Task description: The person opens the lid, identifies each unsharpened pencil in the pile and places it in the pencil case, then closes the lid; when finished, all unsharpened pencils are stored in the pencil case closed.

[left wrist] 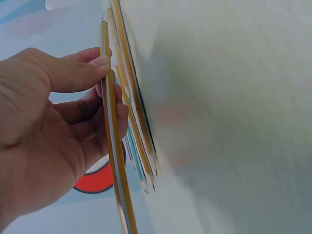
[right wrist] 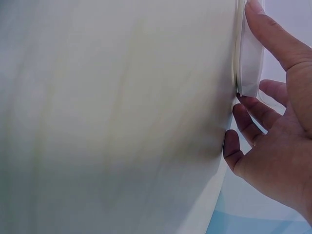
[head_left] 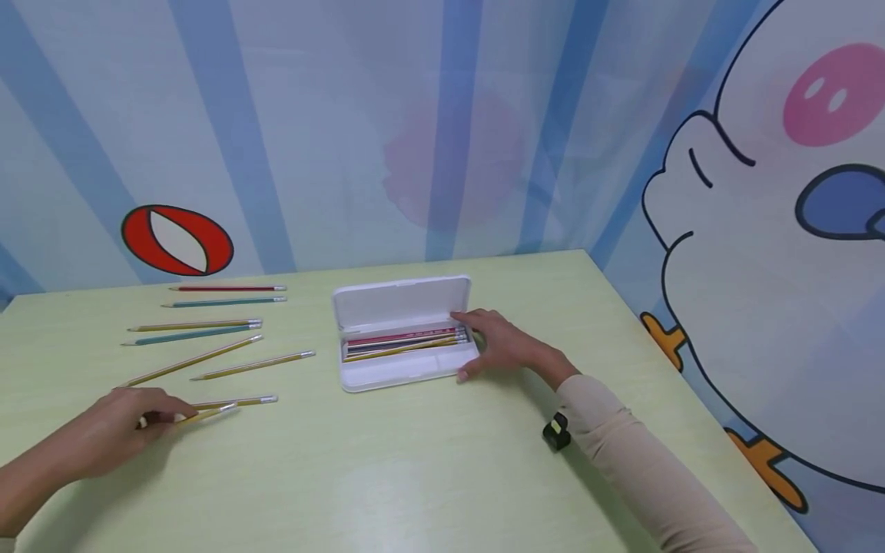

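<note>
My left hand (head_left: 131,426) pinches a yellow pencil (left wrist: 119,165) between thumb and fingers, low over the left of the table, its metal eraser end pointing right in the head view. Just behind it lies another yellow pencil (head_left: 256,401). A white pencil case (head_left: 387,376) stands with its lid (head_left: 401,303) raised in the middle, several red, dark and yellow pencils (head_left: 404,344) lying inside. My right hand (head_left: 508,343) holds the case's right end, thumb at the front corner (right wrist: 256,7) and index finger by the lid.
Left of the case, several loose pencils lie roughly sideways: a red one (head_left: 228,289), teal ones (head_left: 224,302) and yellow ones (head_left: 252,365). A printed curtain (head_left: 332,138) hangs behind the table (head_left: 387,461). A small black device (head_left: 556,432) sits at my right wrist.
</note>
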`<action>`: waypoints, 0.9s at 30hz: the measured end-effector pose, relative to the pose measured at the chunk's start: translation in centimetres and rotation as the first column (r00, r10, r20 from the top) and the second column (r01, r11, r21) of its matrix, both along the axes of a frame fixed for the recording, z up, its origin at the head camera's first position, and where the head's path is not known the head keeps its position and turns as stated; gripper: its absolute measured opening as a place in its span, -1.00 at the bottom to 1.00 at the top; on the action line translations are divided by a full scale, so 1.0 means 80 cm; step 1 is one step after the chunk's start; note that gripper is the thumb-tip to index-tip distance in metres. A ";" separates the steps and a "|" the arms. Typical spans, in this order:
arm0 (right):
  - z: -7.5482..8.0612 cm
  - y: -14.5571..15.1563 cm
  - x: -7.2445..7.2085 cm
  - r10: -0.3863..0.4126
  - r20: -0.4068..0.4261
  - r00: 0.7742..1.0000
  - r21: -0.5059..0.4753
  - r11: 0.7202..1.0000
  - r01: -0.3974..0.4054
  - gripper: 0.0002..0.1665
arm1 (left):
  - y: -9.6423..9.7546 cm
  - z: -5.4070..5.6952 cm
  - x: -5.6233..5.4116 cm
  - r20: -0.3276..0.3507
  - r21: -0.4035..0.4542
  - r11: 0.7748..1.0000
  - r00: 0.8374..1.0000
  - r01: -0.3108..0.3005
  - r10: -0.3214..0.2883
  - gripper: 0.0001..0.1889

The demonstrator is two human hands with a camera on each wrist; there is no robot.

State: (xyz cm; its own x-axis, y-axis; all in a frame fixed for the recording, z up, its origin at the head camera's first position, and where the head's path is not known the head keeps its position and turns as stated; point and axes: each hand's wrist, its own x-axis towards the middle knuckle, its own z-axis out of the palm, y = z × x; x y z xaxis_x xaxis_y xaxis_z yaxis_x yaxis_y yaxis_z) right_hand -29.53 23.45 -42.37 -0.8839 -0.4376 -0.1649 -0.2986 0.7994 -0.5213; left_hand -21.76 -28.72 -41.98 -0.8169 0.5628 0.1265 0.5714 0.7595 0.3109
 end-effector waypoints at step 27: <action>0.001 -0.001 0.002 -0.002 0.002 1.000 -0.017 1.000 0.002 0.26 | 0.141 0.058 -0.031 0.173 0.037 0.997 0.982 0.067 -0.072 -0.75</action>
